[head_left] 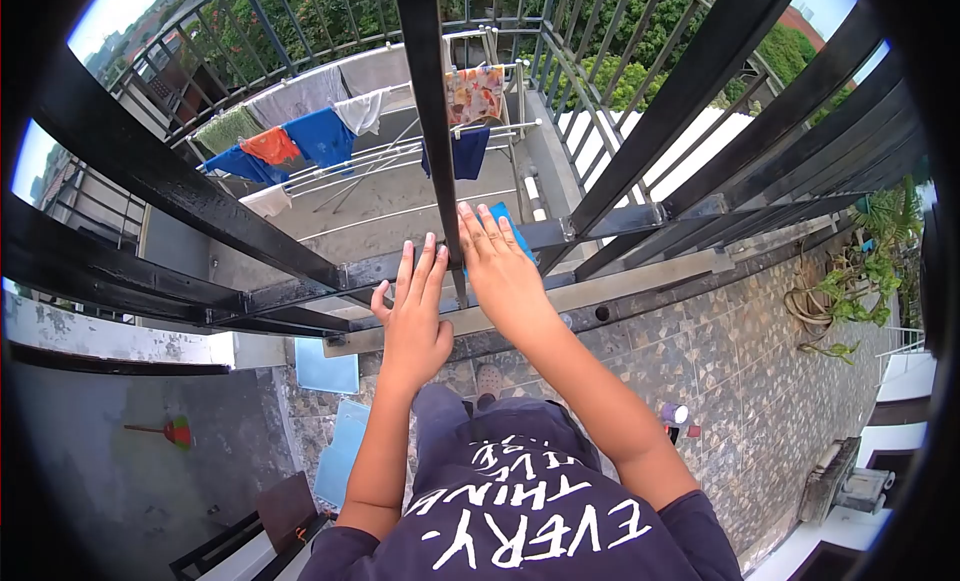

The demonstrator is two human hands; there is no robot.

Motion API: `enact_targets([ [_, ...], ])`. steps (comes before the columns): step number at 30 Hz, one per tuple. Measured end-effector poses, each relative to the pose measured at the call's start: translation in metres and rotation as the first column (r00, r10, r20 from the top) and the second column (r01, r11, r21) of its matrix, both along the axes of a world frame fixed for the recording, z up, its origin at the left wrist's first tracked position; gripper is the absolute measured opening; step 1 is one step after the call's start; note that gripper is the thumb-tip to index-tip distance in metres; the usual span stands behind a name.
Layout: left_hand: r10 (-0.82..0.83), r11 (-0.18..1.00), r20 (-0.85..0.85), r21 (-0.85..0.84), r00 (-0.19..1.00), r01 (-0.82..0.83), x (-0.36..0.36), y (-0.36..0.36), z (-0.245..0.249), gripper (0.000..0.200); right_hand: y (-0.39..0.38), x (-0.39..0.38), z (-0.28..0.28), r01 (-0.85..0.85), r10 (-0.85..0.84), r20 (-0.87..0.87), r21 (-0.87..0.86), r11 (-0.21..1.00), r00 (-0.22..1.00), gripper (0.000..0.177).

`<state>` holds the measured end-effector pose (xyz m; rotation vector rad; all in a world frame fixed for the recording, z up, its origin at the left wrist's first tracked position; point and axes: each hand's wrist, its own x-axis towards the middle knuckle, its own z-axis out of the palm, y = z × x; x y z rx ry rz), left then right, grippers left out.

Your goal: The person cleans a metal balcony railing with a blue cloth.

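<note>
My left hand (415, 306) lies against the black horizontal rail (610, 221), with its fingers stretched out and no object in it. Just to its right, across a vertical black bar (425, 91), my right hand (502, 276) presses a blue cloth (512, 231) onto the same rail. Bits of blue show on both sides of that hand; its palm hides the rest. The railing's black paint looks shiny in places.
Beyond the railing stands a drying rack (400, 146) hung with cloths. Blue mats (328, 365) lie on the floor at left, near a red broom (178, 431). A small paint-like container (675, 413) stands on the tiles (730, 381). Plants (850, 281) grow at right.
</note>
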<state>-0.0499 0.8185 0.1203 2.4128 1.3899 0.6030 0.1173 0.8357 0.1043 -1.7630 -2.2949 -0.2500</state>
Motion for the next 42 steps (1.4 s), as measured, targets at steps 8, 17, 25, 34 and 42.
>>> enact_targets([
  [8, -0.051, 0.998, -0.005, -0.043, 0.999, 0.051, -0.004, 0.007, -0.002, 0.093, -0.017, -0.004, -0.003, 0.010, -0.010, -0.009, 0.001, 1.000, 1.000, 0.059],
  [17, -0.057, 0.996, -0.073, -0.066, 0.996, 0.053, -0.003, 0.009, -0.009, 0.095, -0.016, -0.007, -0.008, 0.035, -0.035, -0.011, 0.011, 0.999, 0.999, 0.059],
  [25, -0.183, 0.982, -0.118, -0.060, 0.976, 0.177, -0.012, 0.022, -0.002, 0.094, -0.023, -0.009, 0.000, 0.102, -0.102, -0.012, 0.015, 0.995, 0.995, 0.060],
  [34, -0.344, 0.936, -0.114, -0.116, 0.932, 0.331, -0.026, 0.038, -0.007, 0.095, -0.018, -0.015, 0.007, 0.188, -0.188, -0.007, -0.037, 0.982, 0.982, 0.061],
  [42, -0.316, 0.948, -0.149, -0.086, 0.937, 0.306, -0.026, 0.037, -0.012, 0.093, -0.002, -0.017, 0.004, 0.220, -0.219, 0.070, -0.019, 0.975, 0.973, 0.066],
])
